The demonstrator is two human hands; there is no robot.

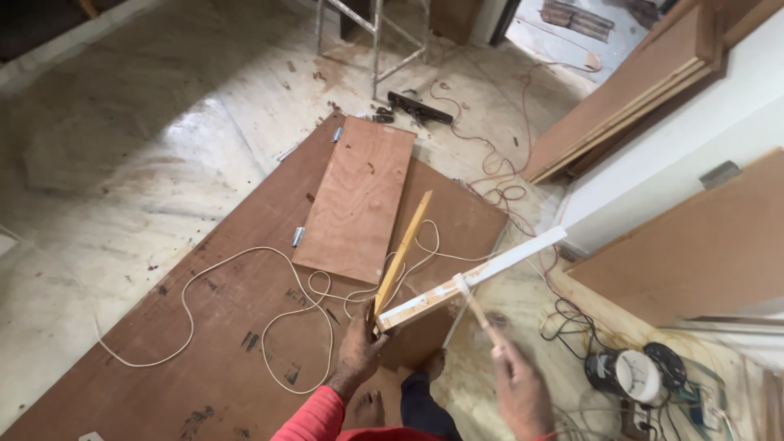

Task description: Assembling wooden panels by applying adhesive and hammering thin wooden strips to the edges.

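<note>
the left hand (359, 347) grips the near corner of a wooden frame (408, 282) made of two strips: a yellowish one that rises from the fingers toward the far side, and a pale, white-faced one that runs right and away to its white tip. the fingers are closed around the joint where the strips meet, so the frame stands up out of the hand and above the big brown board (220, 327) on the floor. the right hand (523, 396) is blurred, its fingers wrapped on the wooden handle of a hammer (478, 306), whose head lies at the pale strip, just right of the left hand; whether it touches the strip cannot be told. a smaller plywood panel (359, 196) with small metal hinges on its left edge lies flat on the board, beyond the frame. a white cord (245, 269) loops over the board and under the frame. dark stamped marks sit on the board's near left part. to the near right, a round white and black tool (637, 376) lies among tangled wires. a red cable (506, 155) trails far right toward stacked boards (629, 90). a foot (369, 408) shows near the left hand.
</note>
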